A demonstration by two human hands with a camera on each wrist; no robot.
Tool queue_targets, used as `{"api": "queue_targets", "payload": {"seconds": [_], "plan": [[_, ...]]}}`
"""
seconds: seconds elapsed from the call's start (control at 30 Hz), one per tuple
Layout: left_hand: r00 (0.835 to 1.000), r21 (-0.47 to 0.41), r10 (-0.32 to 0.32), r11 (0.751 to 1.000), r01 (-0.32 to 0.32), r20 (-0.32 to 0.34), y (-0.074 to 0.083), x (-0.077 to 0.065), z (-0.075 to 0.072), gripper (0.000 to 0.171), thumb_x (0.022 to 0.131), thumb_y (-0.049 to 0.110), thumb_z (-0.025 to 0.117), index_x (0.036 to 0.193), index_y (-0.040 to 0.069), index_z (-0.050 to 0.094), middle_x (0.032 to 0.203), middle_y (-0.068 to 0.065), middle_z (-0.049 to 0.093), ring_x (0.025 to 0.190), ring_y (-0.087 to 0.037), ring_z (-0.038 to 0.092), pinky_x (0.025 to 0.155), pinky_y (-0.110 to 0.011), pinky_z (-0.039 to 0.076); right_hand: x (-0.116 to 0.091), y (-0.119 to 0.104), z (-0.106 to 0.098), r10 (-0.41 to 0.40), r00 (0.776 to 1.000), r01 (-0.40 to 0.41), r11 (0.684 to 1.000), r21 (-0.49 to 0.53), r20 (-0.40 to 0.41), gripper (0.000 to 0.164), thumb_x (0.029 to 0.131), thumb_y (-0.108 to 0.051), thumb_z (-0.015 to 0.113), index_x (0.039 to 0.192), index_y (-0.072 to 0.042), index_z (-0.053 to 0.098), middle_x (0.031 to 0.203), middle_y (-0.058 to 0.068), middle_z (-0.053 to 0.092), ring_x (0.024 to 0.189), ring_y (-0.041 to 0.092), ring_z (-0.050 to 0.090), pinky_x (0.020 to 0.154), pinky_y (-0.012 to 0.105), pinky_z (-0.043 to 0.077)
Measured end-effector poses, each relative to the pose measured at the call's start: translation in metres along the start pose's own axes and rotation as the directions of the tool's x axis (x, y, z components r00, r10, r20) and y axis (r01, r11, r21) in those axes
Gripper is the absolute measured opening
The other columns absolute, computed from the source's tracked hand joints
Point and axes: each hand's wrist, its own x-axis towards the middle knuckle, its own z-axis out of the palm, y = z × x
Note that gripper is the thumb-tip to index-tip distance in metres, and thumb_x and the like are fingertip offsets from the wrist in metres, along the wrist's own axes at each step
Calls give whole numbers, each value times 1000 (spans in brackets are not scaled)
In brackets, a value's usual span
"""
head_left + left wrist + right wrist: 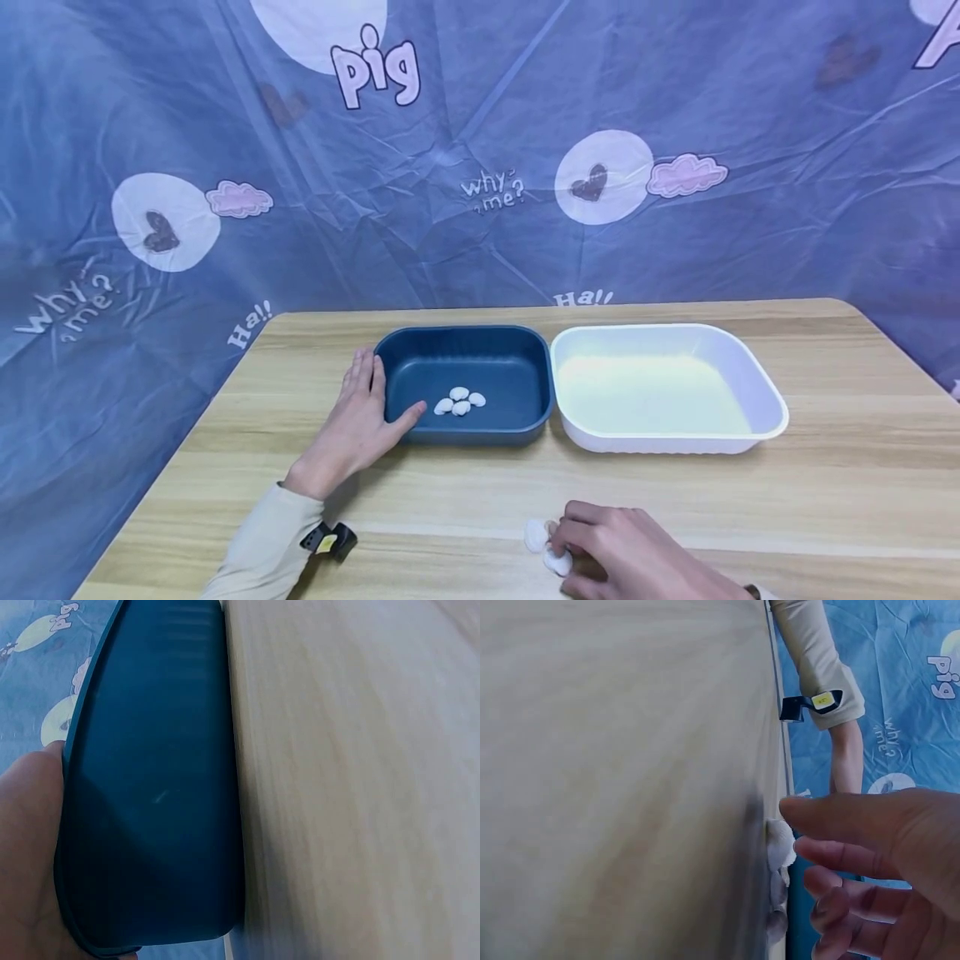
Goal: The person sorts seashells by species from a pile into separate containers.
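Note:
My left hand (pixel 358 425) rests on the left front corner of the dark blue tray (pixel 465 436), fingers along its left side, thumb over the front rim. The left wrist view shows that tray's outer wall (pixel 154 787) beside the hand (pixel 28 847). Several small white seashells (pixel 460 402) lie together on the tray floor. My right hand (pixel 626 550) is low over the table with bent fingers at more white shells (pixel 536 535). Up close in the right wrist view, thumb and forefinger of the right hand (pixel 885 862) stand apart beside a ridged shell (pixel 781 844).
A white tray (pixel 667 442) stands just right of the blue one, their rims side by side. Both are on a wood-grain table (pixel 450 500). A printed blue cloth (pixel 450 233) hangs behind the table. A black strap device (pixel 330 542) sits on the left cuff.

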Motion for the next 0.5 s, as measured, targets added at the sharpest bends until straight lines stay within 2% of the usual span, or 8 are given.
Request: {"api": "queue_targets", "payload": {"seconds": [0.1,0.23,0.5], "plan": [[1000,-3,0,1000,0,3,0,0,1,105,90,69,42,147,-14,12,157,-29,1,146,-40,-2,117,-52,9,-2,2,4,-43,997,39,997,-62,-60,14,77,-17,79,87,-17,69,84,-17,51,66,-11,41,53,5,33],[1000,-7,-5,1000,5,6,-1,0,1,106,90,69,42,148,-14,12,157,-28,1,146,-40,-2,117,-52,9,-2,3,6,-73,992,64,994,-92,-99,15,75,-13,80,86,-16,70,84,-15,55,68,-11,42,55,4,33],[1000,-2,-10,1000,10,1,0,-1,1,106,90,70,41,148,-14,12,157,-29,1,146,-41,-1,117,-52,9,0,4,5,-50,996,43,995,-92,-70,17,75,-13,79,90,-14,71,84,-16,53,67,-11,41,54,4,33]]}}
